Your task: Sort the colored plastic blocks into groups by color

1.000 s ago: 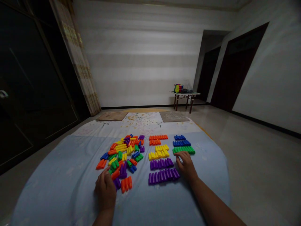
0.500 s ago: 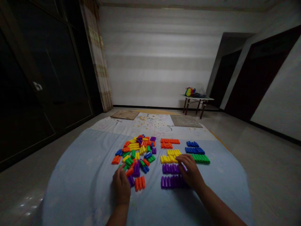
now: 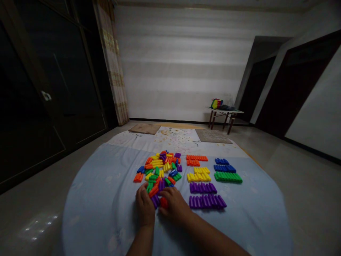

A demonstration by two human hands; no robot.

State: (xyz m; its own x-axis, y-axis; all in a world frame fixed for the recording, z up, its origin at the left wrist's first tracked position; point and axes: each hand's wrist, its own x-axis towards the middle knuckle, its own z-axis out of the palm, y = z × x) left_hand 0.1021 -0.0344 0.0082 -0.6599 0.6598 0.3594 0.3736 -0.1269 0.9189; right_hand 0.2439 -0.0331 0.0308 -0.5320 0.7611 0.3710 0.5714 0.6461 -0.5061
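My right hand (image 3: 174,206) is at the near edge of a mixed pile, its thumb and fingers closed around an orange ribbed plastic block (image 3: 164,203). My left hand (image 3: 145,204) rests against the pile's near left side, fingers stretched out and touching or close to a green block (image 3: 150,187). Purple blocks (image 3: 155,201) lie between the two hands. To the right, blocks stand in rows by colour: purple (image 3: 207,202), yellow (image 3: 198,177), orange (image 3: 196,158), green (image 3: 228,177) and blue (image 3: 224,168).
A pale blue cloth (image 3: 101,213) covers the rounded table. Two flat brown mats (image 3: 145,128) lie at its far end. Beyond, a small side table (image 3: 226,111) holds a colourful bag (image 3: 216,104) by the white wall.
My right hand has moved left from the yellow and purple rows to the pile and closed on an orange block. My left hand stays by the pile. The view has shifted slightly.
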